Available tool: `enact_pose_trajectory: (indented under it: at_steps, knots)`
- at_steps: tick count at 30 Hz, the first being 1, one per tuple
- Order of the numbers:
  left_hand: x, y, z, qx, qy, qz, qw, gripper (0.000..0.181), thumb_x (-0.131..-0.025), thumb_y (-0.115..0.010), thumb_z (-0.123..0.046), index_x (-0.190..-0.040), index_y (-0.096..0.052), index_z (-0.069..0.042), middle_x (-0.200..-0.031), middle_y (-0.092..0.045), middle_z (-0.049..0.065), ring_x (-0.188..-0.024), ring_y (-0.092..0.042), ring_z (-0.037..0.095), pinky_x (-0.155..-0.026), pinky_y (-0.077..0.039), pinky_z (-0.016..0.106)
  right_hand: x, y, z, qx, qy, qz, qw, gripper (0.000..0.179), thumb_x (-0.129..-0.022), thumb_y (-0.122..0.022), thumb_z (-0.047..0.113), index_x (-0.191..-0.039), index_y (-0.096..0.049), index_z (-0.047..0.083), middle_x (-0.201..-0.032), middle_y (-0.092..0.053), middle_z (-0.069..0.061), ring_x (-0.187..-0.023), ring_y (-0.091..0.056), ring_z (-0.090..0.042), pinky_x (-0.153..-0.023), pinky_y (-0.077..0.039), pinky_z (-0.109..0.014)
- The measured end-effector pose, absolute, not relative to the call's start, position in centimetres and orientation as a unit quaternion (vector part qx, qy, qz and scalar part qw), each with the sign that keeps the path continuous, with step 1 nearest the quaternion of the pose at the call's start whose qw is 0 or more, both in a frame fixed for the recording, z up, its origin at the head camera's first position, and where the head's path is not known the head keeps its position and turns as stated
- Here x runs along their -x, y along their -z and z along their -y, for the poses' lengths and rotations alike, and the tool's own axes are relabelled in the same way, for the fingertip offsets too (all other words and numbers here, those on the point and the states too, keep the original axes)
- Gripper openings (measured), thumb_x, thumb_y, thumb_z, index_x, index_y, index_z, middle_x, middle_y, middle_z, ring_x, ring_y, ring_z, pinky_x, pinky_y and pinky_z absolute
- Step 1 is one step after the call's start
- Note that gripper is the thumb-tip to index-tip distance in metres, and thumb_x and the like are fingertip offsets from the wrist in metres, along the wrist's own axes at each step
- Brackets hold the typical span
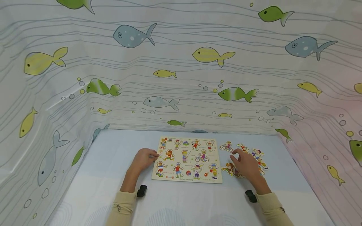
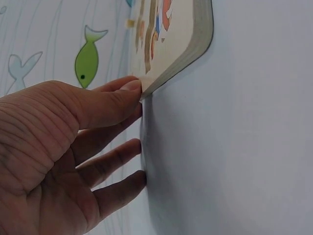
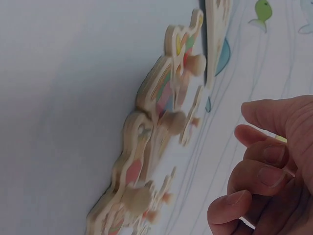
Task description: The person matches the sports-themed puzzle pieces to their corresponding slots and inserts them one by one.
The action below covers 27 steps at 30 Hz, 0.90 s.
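My left hand [image 1: 143, 158] is at the left edge of a wooden peg puzzle board [image 1: 175, 157] printed with children playing sports. In the left wrist view, the thumb and a finger of the left hand [image 2: 73, 132] grip the board's edge [image 2: 181, 54] near a corner, while the other fingertips reach down to the tabletop. Over the loose puzzle pieces to the right of the board hovers my right hand [image 1: 246, 163], fingers loosely bent and holding nothing. The right wrist view shows knobbed puzzle pieces [image 3: 161, 93] apart from the right hand [image 3: 274, 166].
A cyclist puzzle piece [image 1: 226, 146] lies just right of the board. Other pieces [image 1: 257, 152] cluster beyond and beside the right hand, some partly hidden by it. A fish-patterned cloth [image 1: 181, 84] stands round the light blue table [image 1: 124, 141] at the back and sides.
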<state>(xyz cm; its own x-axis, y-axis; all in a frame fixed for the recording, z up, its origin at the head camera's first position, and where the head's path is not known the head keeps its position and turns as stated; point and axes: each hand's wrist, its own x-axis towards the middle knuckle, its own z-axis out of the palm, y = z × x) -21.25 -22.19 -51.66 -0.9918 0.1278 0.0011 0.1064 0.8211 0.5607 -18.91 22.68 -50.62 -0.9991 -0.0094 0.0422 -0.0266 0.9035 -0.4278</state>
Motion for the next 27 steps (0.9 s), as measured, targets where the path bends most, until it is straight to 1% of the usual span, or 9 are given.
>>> enact_pose_trajectory:
  at_steps: [6, 15, 24, 27]
  knots:
    - [21.2, 51.6, 22.2, -0.062, -0.292, -0.954, 0.018, 0.013, -0.085, -0.076, -0.009, -0.097, -0.080, -0.010, -0.112, -0.072, 0.009, -0.115, -0.060, 0.034, -0.101, -0.045, 0.051, 18.8, 50.7, -24.0, -0.003, -0.223, 0.975, 0.019, 0.031, -0.097, -0.063, 0.032, -0.120, -0.063, 0.011, -0.069, -0.056, 0.000, -0.046, -0.046, -0.015, -0.039, -0.034, -0.030]
    - [21.3, 51.7, 22.2, -0.064, -0.291, -0.954, 0.015, 0.012, -0.085, -0.077, -0.009, -0.097, -0.080, -0.010, -0.111, -0.072, 0.009, -0.113, -0.061, 0.033, -0.100, -0.045, 0.051, 19.2, 50.8, -25.8, 0.007, -0.225, 0.974, 0.030, 0.031, -0.097, -0.061, 0.031, -0.118, -0.063, 0.008, -0.074, -0.059, -0.003, -0.053, -0.046, -0.016, -0.043, -0.035, -0.030]
    - [21.3, 51.7, 22.2, -0.062, -0.291, -0.954, 0.017, 0.012, -0.085, -0.077, -0.009, -0.097, -0.080, -0.010, -0.111, -0.071, 0.010, -0.114, -0.060, 0.034, -0.100, -0.045, 0.052, 19.4, 51.5, -26.9, 0.008, -0.243, 0.969, 0.036, 0.031, -0.097, -0.062, 0.030, -0.119, -0.063, 0.008, -0.075, -0.062, -0.004, -0.052, -0.046, -0.016, -0.043, -0.034, -0.030]
    - [21.2, 51.7, 22.2, -0.058, -0.294, -0.954, 0.019, 0.012, -0.085, -0.076, -0.010, -0.097, -0.080, -0.011, -0.113, -0.071, 0.009, -0.115, -0.060, 0.033, -0.101, -0.045, 0.051, 19.6, 51.8, -27.2, 0.005, -0.242, 0.970, 0.038, 0.030, -0.098, -0.062, 0.028, -0.119, -0.063, 0.007, -0.073, -0.062, -0.002, -0.051, -0.046, -0.015, -0.042, -0.033, -0.030]
